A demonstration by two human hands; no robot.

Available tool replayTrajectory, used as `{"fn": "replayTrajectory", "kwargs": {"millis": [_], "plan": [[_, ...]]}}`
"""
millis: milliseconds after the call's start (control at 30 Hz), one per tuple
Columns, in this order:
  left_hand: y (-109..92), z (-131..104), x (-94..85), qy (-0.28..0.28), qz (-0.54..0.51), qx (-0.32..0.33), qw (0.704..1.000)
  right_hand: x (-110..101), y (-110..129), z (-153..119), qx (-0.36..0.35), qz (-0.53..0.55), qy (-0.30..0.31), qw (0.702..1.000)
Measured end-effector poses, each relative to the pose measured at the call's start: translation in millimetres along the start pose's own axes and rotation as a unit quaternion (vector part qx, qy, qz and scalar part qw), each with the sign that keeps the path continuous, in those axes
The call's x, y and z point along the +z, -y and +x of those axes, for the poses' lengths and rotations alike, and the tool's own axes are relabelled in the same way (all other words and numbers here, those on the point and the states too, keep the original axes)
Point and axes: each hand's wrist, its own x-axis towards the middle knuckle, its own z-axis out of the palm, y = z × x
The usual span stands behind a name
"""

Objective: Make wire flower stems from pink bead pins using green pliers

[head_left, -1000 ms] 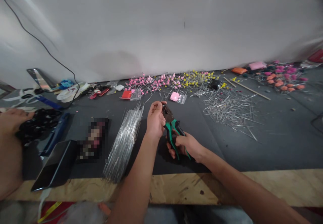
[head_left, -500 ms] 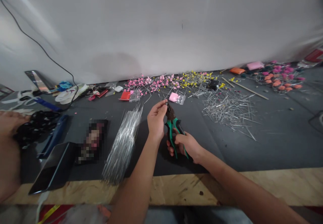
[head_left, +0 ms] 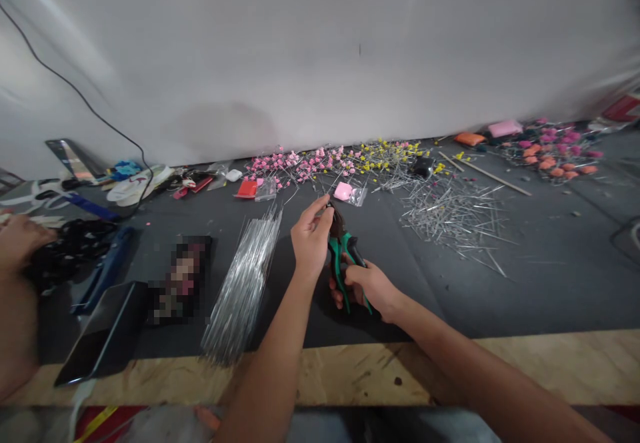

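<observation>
Green-and-black pliers [head_left: 338,243] point away from me over the dark table, their handles in my right hand [head_left: 367,286]. Beside the plier jaws, my left hand [head_left: 311,233] pinches with thumb and forefinger; what it holds is too small to name. To the left of my left hand lies a bundle of straight silver wires [head_left: 240,283]. A loose pile of short wires [head_left: 450,216] is spread to the right. Beyond my hands are wires with pink tips [head_left: 300,163] and wires with yellow tips [head_left: 393,156].
Another person's hand [head_left: 23,240] rests by black fabric [head_left: 70,250] at the far left. A phone [head_left: 103,336] overhangs the wooden table edge [head_left: 350,376]. A pink packet [head_left: 344,191] lies past the pliers. Orange-tipped wires [head_left: 547,162] and a stick [head_left: 495,175] are at the right.
My left thumb and fingertips have shifted slightly at the plier jaws. The other person's hand at the far left has moved a little. The pliers remain in my right hand.
</observation>
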Motion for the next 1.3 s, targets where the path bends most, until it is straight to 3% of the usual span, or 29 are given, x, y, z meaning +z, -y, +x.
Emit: {"fn": "replayTrajectory", "kwargs": {"millis": [200,533,867,1033,1300], "plan": [[-2,1,-3.3,0.016,0.054,0.052,0.997,1,1,0,-0.001,-0.006,0.004,1.0],[-2,5,-3.8,0.026,0.048,0.094,0.994,2,2,0,0.001,-0.014,0.011,1.0],[4,6,-1.6,0.046,-0.012,0.062,0.997,1,1,0,0.005,-0.009,0.014,1.0],[-2,1,4.1,0.021,-0.025,0.038,0.999,1,-1,0,-0.013,-0.015,0.019,1.0],[-14,0,5.3,-0.079,0.137,0.088,0.984,5,3,-2,-0.007,-0.045,0.01,0.999]]}}
